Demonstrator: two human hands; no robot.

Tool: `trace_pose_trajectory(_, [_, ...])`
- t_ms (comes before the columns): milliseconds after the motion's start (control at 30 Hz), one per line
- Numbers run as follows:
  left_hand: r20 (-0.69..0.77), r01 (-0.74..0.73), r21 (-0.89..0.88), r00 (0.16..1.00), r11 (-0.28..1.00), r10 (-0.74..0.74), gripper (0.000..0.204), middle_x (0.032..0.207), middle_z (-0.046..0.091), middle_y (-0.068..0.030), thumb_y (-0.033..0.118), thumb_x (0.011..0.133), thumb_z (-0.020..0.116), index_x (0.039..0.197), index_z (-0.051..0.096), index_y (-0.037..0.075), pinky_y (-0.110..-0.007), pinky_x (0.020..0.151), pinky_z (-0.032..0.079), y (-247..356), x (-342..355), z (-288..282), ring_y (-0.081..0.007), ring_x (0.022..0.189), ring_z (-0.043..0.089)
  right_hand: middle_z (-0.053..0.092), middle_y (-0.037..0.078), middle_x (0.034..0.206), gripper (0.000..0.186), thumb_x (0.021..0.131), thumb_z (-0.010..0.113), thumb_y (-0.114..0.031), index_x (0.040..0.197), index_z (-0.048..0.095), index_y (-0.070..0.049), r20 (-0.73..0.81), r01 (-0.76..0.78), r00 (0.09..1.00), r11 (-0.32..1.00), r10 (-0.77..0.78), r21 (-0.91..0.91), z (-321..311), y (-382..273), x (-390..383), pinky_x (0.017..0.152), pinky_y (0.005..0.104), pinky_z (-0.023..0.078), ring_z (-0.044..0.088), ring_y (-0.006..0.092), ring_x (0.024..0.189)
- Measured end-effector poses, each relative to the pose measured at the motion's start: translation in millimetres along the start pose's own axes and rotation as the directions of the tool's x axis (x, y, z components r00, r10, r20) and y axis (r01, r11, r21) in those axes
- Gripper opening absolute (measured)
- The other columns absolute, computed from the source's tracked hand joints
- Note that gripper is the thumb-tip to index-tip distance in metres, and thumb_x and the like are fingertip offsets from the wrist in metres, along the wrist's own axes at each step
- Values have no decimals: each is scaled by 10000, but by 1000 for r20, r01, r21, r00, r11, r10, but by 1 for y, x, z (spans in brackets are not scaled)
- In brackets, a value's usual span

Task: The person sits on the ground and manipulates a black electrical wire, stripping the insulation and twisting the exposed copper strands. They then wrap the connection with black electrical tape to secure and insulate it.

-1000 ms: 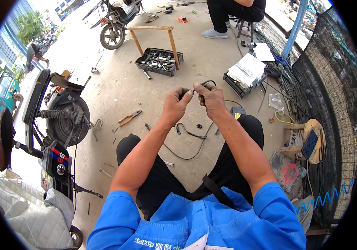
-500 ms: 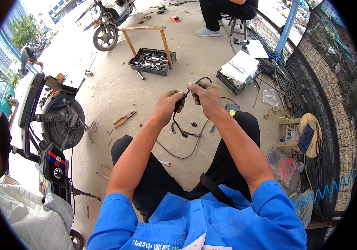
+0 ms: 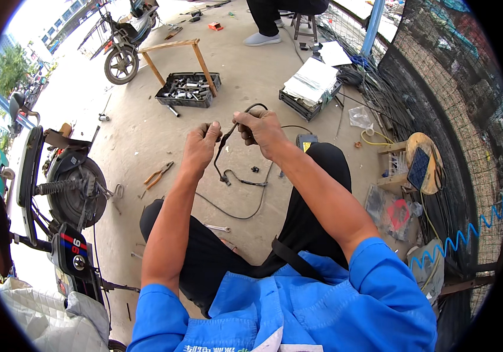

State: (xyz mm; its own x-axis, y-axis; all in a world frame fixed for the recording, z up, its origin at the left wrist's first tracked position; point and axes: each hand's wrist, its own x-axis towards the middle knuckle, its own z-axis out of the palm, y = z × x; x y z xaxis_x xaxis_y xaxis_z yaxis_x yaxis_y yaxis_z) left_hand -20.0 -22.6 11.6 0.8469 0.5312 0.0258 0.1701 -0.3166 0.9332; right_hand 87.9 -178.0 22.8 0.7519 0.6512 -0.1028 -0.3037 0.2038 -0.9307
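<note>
A black cable (image 3: 217, 156) hangs between my hands, above the ground in front of my knees. My right hand (image 3: 263, 132) pinches its upper part, and a short loop arches over the fingers. My left hand (image 3: 200, 148) is closed, its thumb and fingertips at a thicker stretch of the same cable; the exact grip is partly hidden. Lower down, the cable runs to dark connectors (image 3: 225, 179) that dangle above the concrete. A thin grey wire (image 3: 250, 217) curves over the ground below. Orange-handled pliers (image 3: 159, 175) lie left of my left forearm.
A black crate of metal sockets and tools (image 3: 188, 94) stands ahead, a wooden frame (image 3: 169, 44) over it. Papers (image 3: 312, 81) top another crate. An electric scooter (image 3: 75, 246) is at left, a mesh fence (image 3: 433, 88) at right. Another person sits ahead on a stool (image 3: 304, 26).
My hands have moved slightly apart, with the cable stretched between them. The whole view has shifted, so the surroundings appear further left.
</note>
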Motion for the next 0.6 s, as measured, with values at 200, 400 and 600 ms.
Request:
trace_pose_trajectory(200, [-54, -80, -132, 996, 988, 73, 335, 923, 700, -88, 289, 980, 643, 1033, 677, -40, -297, 804, 539, 21, -11, -33, -157, 841, 662, 653, 48, 777, 203, 882, 720, -235, 849, 671, -42, -159, -99, 982, 995, 101, 18, -22, -17, 2, 534, 287, 518, 620, 125, 622])
trace_pose_trajectory(400, [-121, -140, -229, 986, 963, 114, 276, 843, 695, -83, 227, 971, 658, 934, 693, -44, -287, 728, 554, 39, -25, -64, -144, 744, 653, 663, 40, 818, 150, 885, 701, -178, 913, 667, -35, -328, -16, 944, 997, 42, 80, -61, -53, -1, 582, 271, 522, 647, 147, 693])
trace_pose_trajectory(600, [-173, -180, -265, 975, 947, 137, 269, 861, 676, -72, 252, 977, 648, 954, 680, -14, -282, 734, 545, 41, -35, -94, -136, 741, 636, 654, 34, 834, 225, 985, 615, -249, 987, 638, -25, -307, 218, 944, 928, -121, 303, -118, -80, -4, 544, 218, 487, 601, 115, 688])
